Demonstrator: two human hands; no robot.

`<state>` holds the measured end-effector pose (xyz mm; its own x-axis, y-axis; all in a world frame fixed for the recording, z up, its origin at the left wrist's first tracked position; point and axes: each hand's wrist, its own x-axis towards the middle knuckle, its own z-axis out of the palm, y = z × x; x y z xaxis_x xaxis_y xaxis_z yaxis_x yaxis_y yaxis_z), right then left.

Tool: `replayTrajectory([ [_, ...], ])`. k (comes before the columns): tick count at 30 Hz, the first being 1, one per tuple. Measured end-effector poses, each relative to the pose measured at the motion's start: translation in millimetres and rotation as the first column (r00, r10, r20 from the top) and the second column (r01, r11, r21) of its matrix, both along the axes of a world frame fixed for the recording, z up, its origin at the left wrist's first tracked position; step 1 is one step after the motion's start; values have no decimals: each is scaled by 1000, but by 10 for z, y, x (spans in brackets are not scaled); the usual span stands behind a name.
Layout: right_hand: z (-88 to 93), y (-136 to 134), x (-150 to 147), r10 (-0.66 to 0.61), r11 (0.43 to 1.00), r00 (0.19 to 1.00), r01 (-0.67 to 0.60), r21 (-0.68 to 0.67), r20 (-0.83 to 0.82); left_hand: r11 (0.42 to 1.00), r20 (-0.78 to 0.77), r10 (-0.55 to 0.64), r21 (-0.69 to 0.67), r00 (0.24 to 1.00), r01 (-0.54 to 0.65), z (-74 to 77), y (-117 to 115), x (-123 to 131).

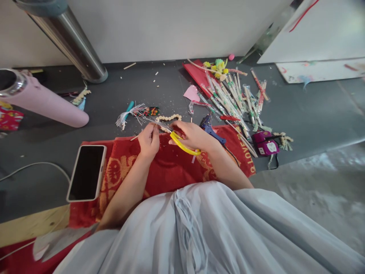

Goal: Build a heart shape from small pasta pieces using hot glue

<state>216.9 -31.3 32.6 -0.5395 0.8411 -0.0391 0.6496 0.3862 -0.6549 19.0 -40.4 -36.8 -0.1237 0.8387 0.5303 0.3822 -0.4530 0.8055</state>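
Note:
Yellow-handled scissors [184,145] are in my right hand [191,135], whose fingers are wrapped around the handles. The blades point left toward my left hand [149,140], which is closed in a pinch. What the left fingers hold is too small and hidden to make out. Just beyond both hands, a cream braided strip [170,117] lies curved on the grey surface. A bundle of white strings [125,116] with a teal stick sits past my left hand. Beneath my hands a red towel [168,167] with gold patterns is spread.
A phone [87,173] lies at left, near a pink bottle [54,101] and a steel flask [80,45]. To the right are a blue glue gun [211,130], several wrapped sticks [228,95], a red sheet [196,74] and a purple power adapter [265,144].

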Motion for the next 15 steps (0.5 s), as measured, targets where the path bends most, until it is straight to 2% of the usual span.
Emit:
replayTrajectory([
  [7,92,51,38,-60,998,998,60,-37,5,996,-24,-57,-72,998,55,34,86,-85],
  [11,40,135,32,-215,974,964,200,-105,-159,993,100,4,-115,995,8,-1,116,-91],
  [13,-19,178,-2,-290,951,920,245,-188,-264,988,172,-17,-148,985,43,-24,137,-97],
  [15,-70,215,-58,-332,931,869,238,-277,-368,976,216,-84,-177,973,124,-41,158,-100],
])
